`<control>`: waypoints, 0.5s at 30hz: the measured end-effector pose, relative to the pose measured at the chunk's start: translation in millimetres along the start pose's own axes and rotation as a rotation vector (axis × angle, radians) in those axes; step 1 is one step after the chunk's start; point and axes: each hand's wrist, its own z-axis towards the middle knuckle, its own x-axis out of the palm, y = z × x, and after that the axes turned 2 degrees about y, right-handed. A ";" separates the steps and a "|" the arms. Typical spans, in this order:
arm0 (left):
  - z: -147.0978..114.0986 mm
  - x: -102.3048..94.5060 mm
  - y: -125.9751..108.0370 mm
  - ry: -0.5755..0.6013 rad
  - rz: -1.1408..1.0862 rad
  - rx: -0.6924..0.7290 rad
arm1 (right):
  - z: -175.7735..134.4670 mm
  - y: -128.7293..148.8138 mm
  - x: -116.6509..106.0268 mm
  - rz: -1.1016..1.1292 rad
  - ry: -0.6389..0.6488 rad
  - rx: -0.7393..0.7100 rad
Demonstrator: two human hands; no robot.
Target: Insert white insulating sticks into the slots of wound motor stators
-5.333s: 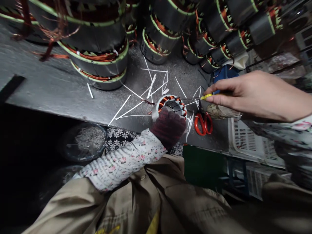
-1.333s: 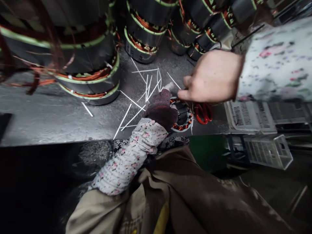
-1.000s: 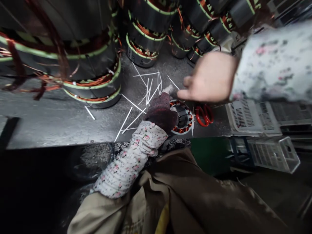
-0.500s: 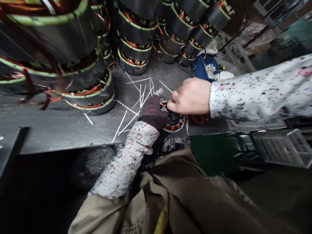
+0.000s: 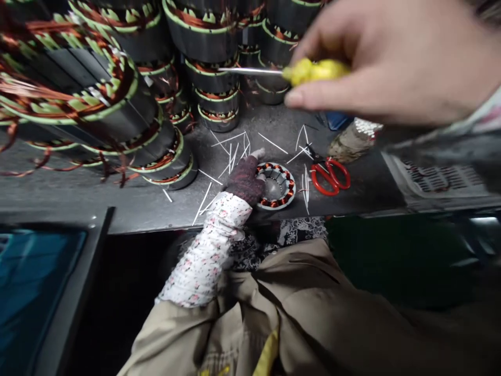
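Yellow-handled tool — clasped in the right hand; gloved left hand grasping the copper-wound ring.

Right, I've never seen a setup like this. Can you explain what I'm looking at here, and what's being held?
There's no machine here: these are a person's own two hands, seen from one camera worn on the head, looking forward and down. The left hand, in a dark red glove, is at the left rim of a small copper-wound ring; whether it grips or only steadies it, I can't tell. The bare right hand holds a yellow-handled tool with a thin metal shaft, raised near the camera. On the grey bench lie loose white strips and red-handled scissors. Behind them stand stacks of dark cylinders with copper windings.
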 end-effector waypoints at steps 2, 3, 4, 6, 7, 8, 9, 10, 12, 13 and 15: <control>1.5 -2.0 -1.3 0.048 0.092 0.041 | -22.9 -15.6 30.7 0.227 -0.157 0.079; 2.3 -3.0 -2.3 0.068 0.130 0.057 | -33.5 -23.5 50.0 0.425 -0.205 0.072; 3.1 -4.0 -3.3 0.083 0.161 0.071 | -43.7 -30.1 69.5 0.614 -0.217 0.061; 4.2 -5.8 -4.7 0.098 0.205 0.095 | -63.2 -37.0 102.3 0.920 -0.241 0.112; 4.4 -6.8 -4.7 0.097 0.224 0.103 | -72.4 -37.2 113.2 1.032 -0.266 0.149; 4.6 -7.7 -3.9 0.096 0.243 0.110 | -80.9 -36.5 120.1 1.110 -0.314 0.184; 4.7 -8.7 -2.6 0.094 0.262 0.118 | -88.4 -36.6 123.4 1.158 -0.386 0.206; 5.0 -9.7 -0.7 0.090 0.279 0.127 | -94.7 -39.3 124.0 1.178 -0.486 0.211; 5.8 -11.8 2.9 0.077 0.310 0.152 | -103.6 -59.8 121.2 1.146 -0.735 0.195; 5.7 -13.1 3.6 0.078 0.326 0.170 | -106.9 -79.4 119.3 1.102 -0.867 0.195; 1.7 -16.0 0.7 0.012 0.380 0.214 | -113.0 -135.2 116.6 0.977 -1.084 0.270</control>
